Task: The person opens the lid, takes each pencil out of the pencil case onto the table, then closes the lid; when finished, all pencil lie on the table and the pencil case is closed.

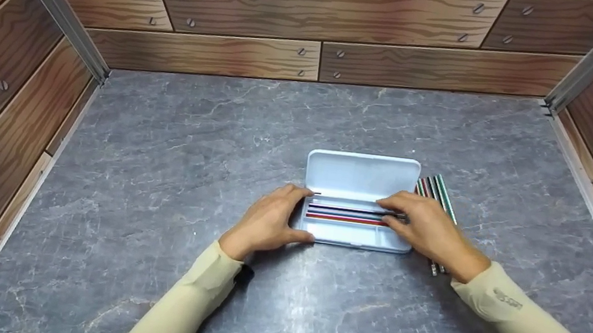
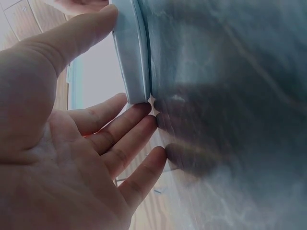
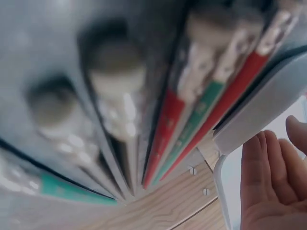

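A pale blue pencil case (image 1: 362, 175) lies with its lid up, and several striped pencils (image 1: 347, 215) rest lengthwise inside. My left hand (image 1: 271, 216) holds the case's left end, thumb at the front corner and index finger near the back. In the left wrist view, the thumb and fingertips (image 2: 141, 108) touch the end of the case (image 2: 132, 57). My right hand (image 1: 426, 226) reaches over the case's right end, thumb and index finger apart around the pencils' ends. The right wrist view shows its fingers (image 3: 268, 167) nearly straight; their contact with the pencils is hidden.
More pencils (image 1: 441, 191) lie side by side on the grey marbled table (image 1: 193, 138), just right of the case and partly under the right hand. Their eraser ends (image 3: 117, 76) loom large in the right wrist view. Wood-patterned walls (image 1: 324, 19) surround the table.
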A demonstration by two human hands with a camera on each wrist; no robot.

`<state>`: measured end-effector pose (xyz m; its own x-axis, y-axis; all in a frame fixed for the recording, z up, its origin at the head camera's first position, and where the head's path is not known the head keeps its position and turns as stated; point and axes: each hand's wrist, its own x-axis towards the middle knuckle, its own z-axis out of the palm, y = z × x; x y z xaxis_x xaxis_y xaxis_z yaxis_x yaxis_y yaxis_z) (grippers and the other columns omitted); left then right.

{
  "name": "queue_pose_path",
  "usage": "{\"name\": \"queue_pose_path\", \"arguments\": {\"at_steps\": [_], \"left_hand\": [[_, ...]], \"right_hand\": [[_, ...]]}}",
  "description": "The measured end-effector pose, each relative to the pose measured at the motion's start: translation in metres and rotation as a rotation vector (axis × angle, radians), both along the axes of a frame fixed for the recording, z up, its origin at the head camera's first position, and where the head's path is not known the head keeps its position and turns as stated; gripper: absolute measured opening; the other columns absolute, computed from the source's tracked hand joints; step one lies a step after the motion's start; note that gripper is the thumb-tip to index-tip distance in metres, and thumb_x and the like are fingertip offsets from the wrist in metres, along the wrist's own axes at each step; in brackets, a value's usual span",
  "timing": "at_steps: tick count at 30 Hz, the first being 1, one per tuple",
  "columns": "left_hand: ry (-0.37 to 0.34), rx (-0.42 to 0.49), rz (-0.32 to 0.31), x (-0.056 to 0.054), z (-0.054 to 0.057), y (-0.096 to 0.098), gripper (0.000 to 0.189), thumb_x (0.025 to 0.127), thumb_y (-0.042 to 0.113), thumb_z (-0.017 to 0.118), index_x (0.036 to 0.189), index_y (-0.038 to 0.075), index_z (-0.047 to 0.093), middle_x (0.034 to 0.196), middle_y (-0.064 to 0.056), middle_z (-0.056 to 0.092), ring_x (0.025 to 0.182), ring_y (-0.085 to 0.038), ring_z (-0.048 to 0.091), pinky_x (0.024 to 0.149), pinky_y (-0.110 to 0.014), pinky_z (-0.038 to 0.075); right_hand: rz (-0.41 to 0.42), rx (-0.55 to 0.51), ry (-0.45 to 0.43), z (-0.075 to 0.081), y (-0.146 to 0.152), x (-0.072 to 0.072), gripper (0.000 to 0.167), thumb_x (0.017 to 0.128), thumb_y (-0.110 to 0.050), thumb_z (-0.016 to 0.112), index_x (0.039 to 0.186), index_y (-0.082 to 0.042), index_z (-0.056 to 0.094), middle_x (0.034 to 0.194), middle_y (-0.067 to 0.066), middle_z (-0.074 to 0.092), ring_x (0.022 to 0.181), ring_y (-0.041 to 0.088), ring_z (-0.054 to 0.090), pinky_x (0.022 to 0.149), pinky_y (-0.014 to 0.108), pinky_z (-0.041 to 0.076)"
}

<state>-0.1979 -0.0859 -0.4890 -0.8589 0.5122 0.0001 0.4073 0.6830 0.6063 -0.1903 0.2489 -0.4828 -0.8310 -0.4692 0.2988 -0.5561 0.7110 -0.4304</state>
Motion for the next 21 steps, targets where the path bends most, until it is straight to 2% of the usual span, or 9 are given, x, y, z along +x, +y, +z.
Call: {"name": "queue_pose_path", "arguments": {"at_steps": [3,11,17,21], "left_hand": [[-0.001,-0.002,0.003,0.0,0.0,0.0,0.088,0.088,0.037,0.096,0.16,0.008,0.056,0.15,-0.014,0.065,0.142,-0.035,0.062,0.12,-0.057,0.052],[-0.001,-0.008,0.007,-0.001,0.001,0.001,0.088,0.089,0.038,0.096,0.161,0.007,0.055,0.152,-0.013,0.064,0.144,-0.035,0.061,0.123,-0.056,0.051],[0.0,-0.006,0.005,-0.001,0.001,0.001,0.087,0.088,0.038,0.096,0.16,0.008,0.056,0.149,-0.013,0.066,0.141,-0.035,0.062,0.121,-0.056,0.052],[0.011,0.006,0.006,0.0,0.001,0.0,0.086,0.087,0.036,0.097,0.159,0.008,0.057,0.146,-0.014,0.067,0.138,-0.035,0.064,0.118,-0.057,0.053]], "right_hand": [[0.033,0.078,0.048,-0.001,-0.004,-0.002,0.026,0.094,0.001,0.086,0.12,-0.001,0.083,0.112,0.015,0.085,0.103,0.034,0.081,0.093,0.052,0.067],[0.055,0.218,0.188,-0.001,-0.008,0.0,0.019,0.093,0.0,0.085,0.112,-0.002,0.085,0.102,0.011,0.084,0.094,0.029,0.081,0.083,0.046,0.068],[0.043,0.273,0.211,0.0,-0.011,0.001,0.014,0.095,0.0,0.083,0.107,-0.006,0.085,0.096,0.008,0.081,0.089,0.027,0.079,0.077,0.044,0.067],[0.059,0.272,0.258,-0.001,-0.013,-0.001,0.011,0.094,0.001,0.083,0.101,-0.007,0.084,0.092,0.007,0.076,0.085,0.026,0.074,0.072,0.042,0.065]]}}
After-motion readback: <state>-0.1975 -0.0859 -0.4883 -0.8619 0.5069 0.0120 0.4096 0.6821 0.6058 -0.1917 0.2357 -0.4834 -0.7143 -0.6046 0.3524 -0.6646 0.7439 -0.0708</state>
